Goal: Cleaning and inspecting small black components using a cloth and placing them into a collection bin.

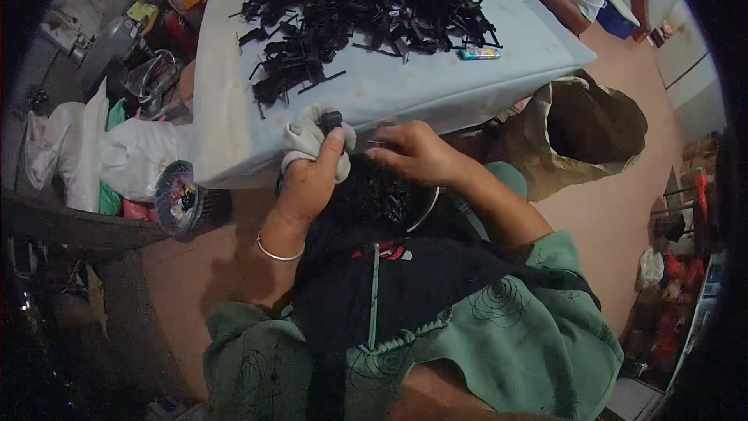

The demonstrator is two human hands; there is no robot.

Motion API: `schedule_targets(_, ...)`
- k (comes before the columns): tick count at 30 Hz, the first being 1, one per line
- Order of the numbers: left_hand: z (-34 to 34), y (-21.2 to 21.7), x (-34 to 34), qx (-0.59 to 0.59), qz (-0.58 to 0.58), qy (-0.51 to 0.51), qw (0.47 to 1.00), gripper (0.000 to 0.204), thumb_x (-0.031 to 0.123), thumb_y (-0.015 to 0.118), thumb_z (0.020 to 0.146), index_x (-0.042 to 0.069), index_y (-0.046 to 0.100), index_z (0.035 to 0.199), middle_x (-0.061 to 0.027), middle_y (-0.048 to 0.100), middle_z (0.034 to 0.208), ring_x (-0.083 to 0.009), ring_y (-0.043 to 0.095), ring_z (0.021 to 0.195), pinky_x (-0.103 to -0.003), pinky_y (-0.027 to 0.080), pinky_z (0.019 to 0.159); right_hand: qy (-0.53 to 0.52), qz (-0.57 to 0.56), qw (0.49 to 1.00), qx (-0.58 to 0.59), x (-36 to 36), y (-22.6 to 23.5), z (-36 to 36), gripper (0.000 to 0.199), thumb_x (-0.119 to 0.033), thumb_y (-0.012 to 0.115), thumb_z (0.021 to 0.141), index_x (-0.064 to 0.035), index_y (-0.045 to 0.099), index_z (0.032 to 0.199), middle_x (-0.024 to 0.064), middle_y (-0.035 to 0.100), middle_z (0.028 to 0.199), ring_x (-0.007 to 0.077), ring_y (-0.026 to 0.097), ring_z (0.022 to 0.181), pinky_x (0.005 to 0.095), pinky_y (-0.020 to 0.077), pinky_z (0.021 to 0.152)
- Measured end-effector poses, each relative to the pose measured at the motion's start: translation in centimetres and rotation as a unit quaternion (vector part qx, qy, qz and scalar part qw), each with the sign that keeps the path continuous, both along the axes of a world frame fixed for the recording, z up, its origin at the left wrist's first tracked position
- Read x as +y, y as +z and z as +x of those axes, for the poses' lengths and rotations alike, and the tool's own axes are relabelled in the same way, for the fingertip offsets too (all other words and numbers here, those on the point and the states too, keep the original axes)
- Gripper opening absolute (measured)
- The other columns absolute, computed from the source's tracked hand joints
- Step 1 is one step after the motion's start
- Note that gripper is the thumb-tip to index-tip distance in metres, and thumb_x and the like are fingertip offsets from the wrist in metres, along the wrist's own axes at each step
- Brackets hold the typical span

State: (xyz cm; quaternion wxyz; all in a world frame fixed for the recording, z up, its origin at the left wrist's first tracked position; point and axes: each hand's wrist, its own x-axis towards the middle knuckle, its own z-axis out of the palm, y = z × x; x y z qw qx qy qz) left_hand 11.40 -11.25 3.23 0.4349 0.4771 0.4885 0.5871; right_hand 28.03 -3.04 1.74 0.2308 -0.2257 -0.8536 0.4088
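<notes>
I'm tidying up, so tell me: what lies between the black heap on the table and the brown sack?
In the head view, a small colourful packet lies there, on the white table.

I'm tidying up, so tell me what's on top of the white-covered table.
Black parts lie heaped there, with a small colourful item beside them; whatever lies beneath the heap is hidden.

From where I stand: an open brown sack [520,154] on the pinkish floor [175,292]; leftward, white plastic bags [140,154] near a basket [192,218].

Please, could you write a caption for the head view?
Left hand holding a black part and pale cloth, right hand close, beside a heaped table.
</notes>
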Motion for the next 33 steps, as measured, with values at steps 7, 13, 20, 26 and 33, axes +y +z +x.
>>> schedule_targets(7,0.0,-0.4,0.2,-0.084,-0.003,-0.018,0.996,0.023,0.010,0.041,0.089,0.005,0.039,0.111,-0.0021,0.053,0.081,-0.0051,0.043,0.057,-0.018,0.036,0.048,0.020,0.030,0.997,0.065,-0.3,1.5,0.7,0.019,-0.016,0.060,0.080,0.0016,0.056,0.084,0.0143,0.055,0.071,0.0240,0.053,0.065,0.0322,0.0420,0.057)
schedule_targets(13,0.0,-0.9,0.1,-0.124,-0.016,-0.022,0.992,0.023,0.012,0.040,0.089,0.005,0.042,0.111,-0.0021,0.053,0.083,-0.0055,0.044,0.060,-0.019,0.038,0.050,0.060,0.077,0.993,0.068,-0.6,1.2,0.9,0.017,-0.016,0.060,0.078,0.0004,0.056,0.082,0.0168,0.055,0.072,0.0338,0.055,0.067,0.0366,0.0424,0.058)
schedule_targets(20,1.0,0.4,-1.0,0.147,0.009,-0.019,0.989,0.023,0.009,0.041,0.086,0.002,0.045,0.108,-0.0002,0.050,0.075,-0.0058,0.045,0.060,-0.021,0.038,0.049,0.005,0.160,0.978,0.135,-0.1,1.4,0.6,0.013,-0.009,0.062,0.076,-0.0015,0.057,0.086,0.0130,0.055,0.069,0.0232,0.055,0.063,0.0313,0.0429,0.056)
schedule_targets(26,1.1,0.4,-1.0,0.044,-0.048,-0.044,0.997,0.021,0.007,0.044,0.084,0.003,0.046,0.104,0.0001,0.047,0.070,-0.0068,0.044,0.054,-0.021,0.037,0.048,-0.040,0.032,0.995,0.086,-1.1,1.1,0.0,0.014,-0.014,0.056,0.083,-0.0004,0.053,0.080,0.0077,0.047,0.061,0.0108,0.043,0.059,0.0271,0.0389,0.054)
schedule_targets(33,1.1,-0.2,-0.4,0.072,-0.079,-0.049,0.993,0.018,0.005,0.044,0.082,0.003,0.047,0.100,-0.0022,0.049,0.071,-0.0083,0.047,0.056,-0.023,0.039,0.050,0.011,-0.074,0.996,0.051,-1.1,0.3,-0.9,0.028,-0.024,0.047,0.087,0.0019,0.052,0.078,0.0198,0.049,0.062,0.0271,0.042,0.053,0.0368,0.0394,0.055)
